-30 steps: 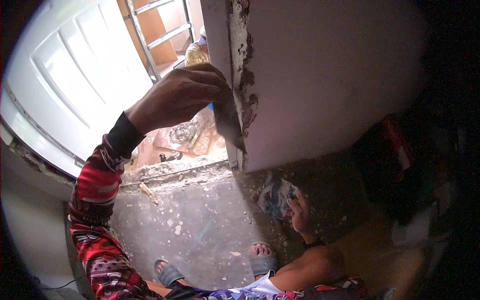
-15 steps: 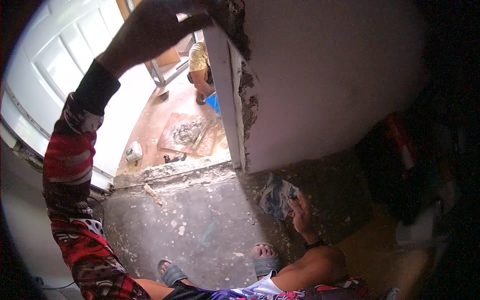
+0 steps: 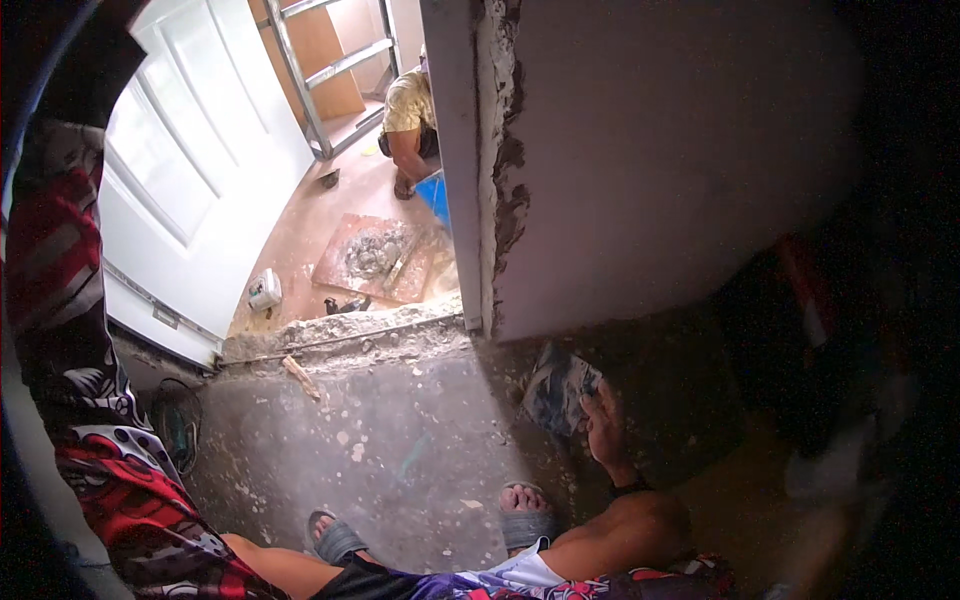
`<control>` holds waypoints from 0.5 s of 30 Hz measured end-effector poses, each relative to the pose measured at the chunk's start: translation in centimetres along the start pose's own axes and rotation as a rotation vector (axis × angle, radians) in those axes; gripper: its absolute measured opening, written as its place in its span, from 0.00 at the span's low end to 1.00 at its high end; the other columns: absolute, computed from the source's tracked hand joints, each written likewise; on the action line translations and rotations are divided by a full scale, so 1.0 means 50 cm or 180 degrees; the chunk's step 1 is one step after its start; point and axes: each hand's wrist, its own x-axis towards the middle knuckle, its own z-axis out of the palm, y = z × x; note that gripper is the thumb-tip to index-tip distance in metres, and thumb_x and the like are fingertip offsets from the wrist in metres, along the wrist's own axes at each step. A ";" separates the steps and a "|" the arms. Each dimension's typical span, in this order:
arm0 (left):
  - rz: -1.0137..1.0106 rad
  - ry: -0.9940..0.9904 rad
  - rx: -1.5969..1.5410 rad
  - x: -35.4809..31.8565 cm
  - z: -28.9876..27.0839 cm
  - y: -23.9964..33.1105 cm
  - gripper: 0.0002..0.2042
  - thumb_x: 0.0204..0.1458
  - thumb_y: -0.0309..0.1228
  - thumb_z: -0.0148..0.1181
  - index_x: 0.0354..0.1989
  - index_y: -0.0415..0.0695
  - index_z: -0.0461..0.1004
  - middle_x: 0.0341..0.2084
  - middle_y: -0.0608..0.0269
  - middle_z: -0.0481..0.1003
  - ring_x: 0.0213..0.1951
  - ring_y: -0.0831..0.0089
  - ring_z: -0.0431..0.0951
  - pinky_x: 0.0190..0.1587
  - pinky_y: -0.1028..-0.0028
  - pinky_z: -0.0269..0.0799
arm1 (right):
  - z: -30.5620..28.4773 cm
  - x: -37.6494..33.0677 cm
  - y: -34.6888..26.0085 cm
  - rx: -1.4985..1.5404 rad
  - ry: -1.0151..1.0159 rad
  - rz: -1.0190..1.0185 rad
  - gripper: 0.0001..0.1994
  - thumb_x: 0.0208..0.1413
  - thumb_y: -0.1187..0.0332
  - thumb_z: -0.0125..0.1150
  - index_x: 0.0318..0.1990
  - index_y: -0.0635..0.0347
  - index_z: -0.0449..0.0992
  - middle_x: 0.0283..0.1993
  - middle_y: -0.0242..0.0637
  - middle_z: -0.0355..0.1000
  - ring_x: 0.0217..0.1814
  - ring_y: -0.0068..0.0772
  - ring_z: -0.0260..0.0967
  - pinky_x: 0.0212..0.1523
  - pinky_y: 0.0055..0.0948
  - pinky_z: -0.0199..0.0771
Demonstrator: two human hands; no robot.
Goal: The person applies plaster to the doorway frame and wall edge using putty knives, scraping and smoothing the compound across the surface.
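Note:
My right hand (image 3: 602, 428) is low in front of me, fingers closed on the edge of a flat, squarish plate (image 3: 552, 388) smeared with grey, wet-looking mortar. Above the plate stands a wall (image 3: 640, 180), its left edge (image 3: 508, 160) rough with patchy grey mortar beside a pale door frame (image 3: 457, 190). My left arm, in a red, black and white patterned sleeve (image 3: 62, 260), reaches up along the left side; its hand lies outside the picture.
A white panelled door (image 3: 200, 170) stands open. Beyond the broken threshold (image 3: 340, 335), a board (image 3: 335, 265) bears a mortar heap. A crouching person (image 3: 405, 125) works near a blue object (image 3: 434, 197) and a metal ladder (image 3: 345, 65). A wood scrap (image 3: 299, 377) lies on the floor.
My left hand has left the wall's upper edge and passed out of view to the left. My right hand and the plate have hardly moved. More of the ladder and the wall edge shows.

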 end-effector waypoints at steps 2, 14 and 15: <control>-0.0293 0.0029 -0.0034 -0.075 0.002 0.000 0.11 0.57 0.28 0.59 0.46 0.36 0.75 0.40 0.53 0.79 0.38 0.71 0.80 0.41 0.72 0.76 | -0.006 0.002 0.002 0.0089 -0.0106 -0.0023 0.24 0.62 0.67 0.56 0.63 0.64 0.64 0.38 0.23 0.67 0.29 0.11 0.55 0.27 0.15 0.56; -0.3137 0.2367 -0.2805 -0.363 0.344 0.258 0.11 0.55 0.21 0.60 0.46 0.36 0.76 0.36 0.61 0.80 0.32 0.75 0.80 0.33 0.74 0.77 | -0.022 0.006 -0.013 0.0269 -0.0293 0.0312 0.31 0.58 0.62 0.59 0.67 0.63 0.59 0.46 0.32 0.73 0.35 0.19 0.70 0.28 0.19 0.68; -0.3129 0.2536 -0.3151 -0.364 0.363 0.264 0.11 0.55 0.21 0.60 0.47 0.36 0.75 0.36 0.61 0.80 0.33 0.75 0.80 0.33 0.74 0.77 | -0.023 0.002 -0.013 0.0223 -0.0276 0.0333 0.31 0.58 0.62 0.59 0.67 0.63 0.59 0.46 0.32 0.73 0.35 0.19 0.70 0.28 0.19 0.68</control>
